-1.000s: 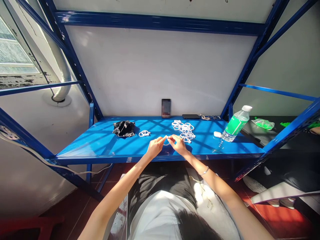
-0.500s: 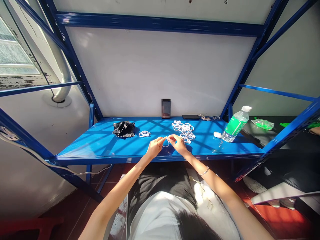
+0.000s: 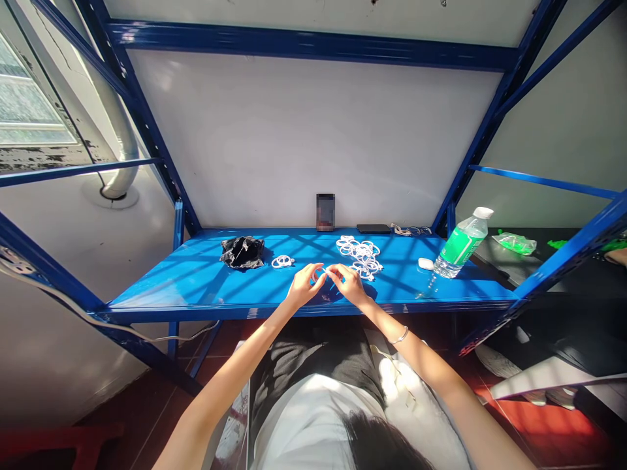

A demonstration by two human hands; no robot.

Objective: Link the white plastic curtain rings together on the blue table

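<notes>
My left hand [image 3: 304,284] and my right hand [image 3: 347,281] meet above the front edge of the blue shelf [image 3: 166,287]. Between their fingertips is a thin white ring [image 3: 314,276], partly hidden by the left thumb and fingers. Both hands pinch at it, the right one at the side facing it. Just beyond my right hand lies a loose pile of white rings [image 3: 360,249]. A smaller cluster of white rings [image 3: 283,262] rests beyond my left hand, on the left.
A crumpled black plastic bag [image 3: 243,252] lies at the left. Along the back are an upright dark device [image 3: 325,213], a flat black phone [image 3: 373,229] and a cable [image 3: 410,230]. A green-labelled water bottle [image 3: 463,245] stands right, beside a small white case [image 3: 426,264]. Blue posts frame both sides.
The fingers of my left hand have curled and parted around the white ring, which has shifted slightly left and now hangs less below the fingertips. My right hand has barely moved.
</notes>
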